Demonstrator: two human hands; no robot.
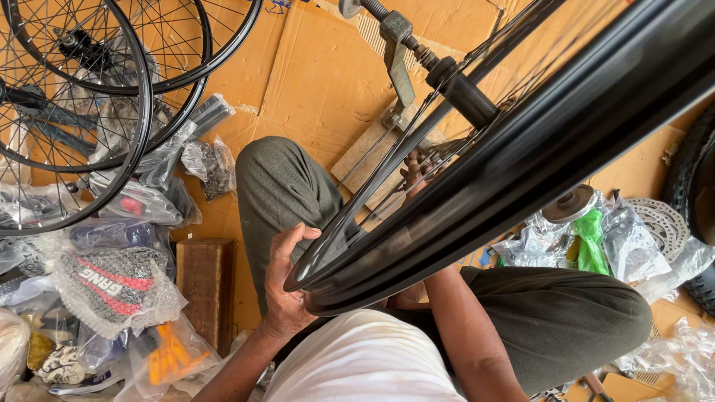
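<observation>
A black bicycle wheel rim (521, 156) runs diagonally across the view, mounted on a metal truing stand (398, 52) with a black axle part (462, 93). My left hand (287, 279) wraps its fingers on the near edge of the rim, close to my lap. My right hand (415, 173) reaches behind the rim among the spokes, mostly hidden by them; only fingertips show. What it holds cannot be seen. I sit on cardboard with knees bent in grey-green trousers.
Finished spoked wheels (82, 112) lean at the top left. Plastic bags of parts (112, 283) pile at the left beside a small wooden box (205, 286). More bags, a green bag (592, 242) and a disc rotor (663, 223) lie at the right, with a tyre (689, 208).
</observation>
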